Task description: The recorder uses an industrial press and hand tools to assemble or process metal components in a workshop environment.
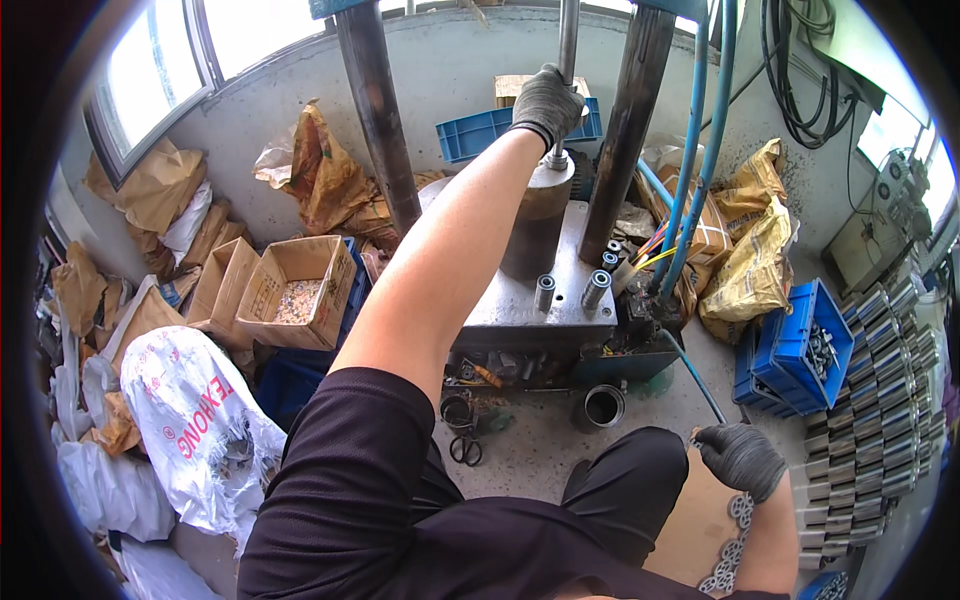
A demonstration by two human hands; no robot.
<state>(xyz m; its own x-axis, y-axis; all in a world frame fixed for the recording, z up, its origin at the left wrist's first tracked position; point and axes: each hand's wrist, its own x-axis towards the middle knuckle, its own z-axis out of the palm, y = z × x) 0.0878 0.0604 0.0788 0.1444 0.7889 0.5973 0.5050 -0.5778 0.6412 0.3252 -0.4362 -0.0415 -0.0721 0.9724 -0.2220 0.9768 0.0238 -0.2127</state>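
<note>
My left hand, in a dark grey glove, reaches far forward and is closed around the upright steel rod of a press. A bit of shiny metal shows beside its fingers; the rest of the grip is hidden. Below it stands a thick steel cylinder on the press's metal bed. At the lower right my gloved right hand is closed at the end of a thin lever. Flat round metal discs with holes lie on cardboard next to my right wrist.
Steel posts and blue hoses flank the cylinder. Short metal sleeves stand on the bed. A metal can is on the floor. Cartons sit left; a blue crate and stacked metal tubes stand right.
</note>
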